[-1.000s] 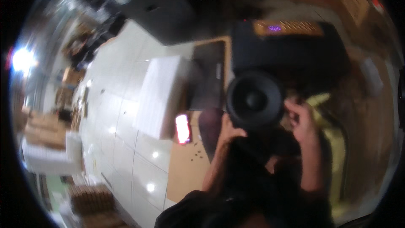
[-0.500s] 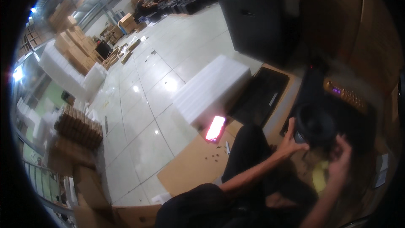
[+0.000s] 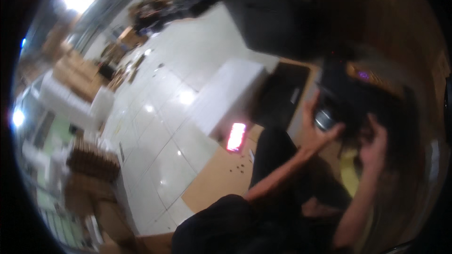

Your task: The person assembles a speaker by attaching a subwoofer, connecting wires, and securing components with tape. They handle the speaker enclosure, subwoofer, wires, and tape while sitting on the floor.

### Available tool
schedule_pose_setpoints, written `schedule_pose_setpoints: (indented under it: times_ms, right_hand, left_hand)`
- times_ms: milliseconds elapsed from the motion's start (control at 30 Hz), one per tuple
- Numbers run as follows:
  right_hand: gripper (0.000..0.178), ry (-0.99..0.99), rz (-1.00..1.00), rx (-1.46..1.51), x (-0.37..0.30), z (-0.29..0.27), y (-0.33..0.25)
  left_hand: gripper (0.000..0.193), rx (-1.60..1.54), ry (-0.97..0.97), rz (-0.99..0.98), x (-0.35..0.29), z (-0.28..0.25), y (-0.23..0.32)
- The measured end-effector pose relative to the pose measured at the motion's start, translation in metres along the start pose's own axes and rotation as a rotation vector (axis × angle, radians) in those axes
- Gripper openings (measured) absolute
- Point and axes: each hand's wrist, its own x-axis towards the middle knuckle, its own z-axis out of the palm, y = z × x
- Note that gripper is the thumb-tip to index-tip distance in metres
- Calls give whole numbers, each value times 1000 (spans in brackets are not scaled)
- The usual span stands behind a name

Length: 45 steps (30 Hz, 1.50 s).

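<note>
Speaker driver (image 3: 325,118) is up in front of the black box (image 3: 365,74). Probably heavy, stiff, with a delicate cone, so I'd grab rim or silver back. Left hand (image 3: 316,134) grips that back; right hand (image 3: 374,143)'s half-curled nearby, can't tell if holding.

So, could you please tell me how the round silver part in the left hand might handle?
The silver part looks metallic, so it may be heavy for its size; its shiny, curved side could feel slippery and might roll.
</note>
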Motion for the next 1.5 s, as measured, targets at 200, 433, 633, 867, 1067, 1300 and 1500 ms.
schedule_pose_setpoints:
  times_ms: [200, 433, 633, 867, 1067, 1300, 1500]
  right_hand:
    - [15, -281, 39, 264, 7, 6, -12]
    - [16, -190, 65, 110, -5, -27, -32]
    - [24, -238, -29, 74, -15, -93, -34]
    - [28, -135, 29, 54, -25, -125, -36]
    - [33, -232, 8, -301, -23, -102, -49]
    - [33, -145, 71, -653, -14, -23, -30]
    - [28, -506, -137, -1049, -12, 33, -1]
  left_hand:
    - [141, 1, -209, -65, 6, 1, 16]
    - [97, 528, -303, 99, 66, 17, 46]
    - [87, 944, -520, -7, 134, 49, 41]
    - [67, 1158, -797, -50, 178, 85, 21]
    - [81, 1159, -897, -238, 186, 89, 7]
    - [70, 696, -489, 195, 159, 22, 7]
    - [22, -55, -699, -140, 66, -33, 22]
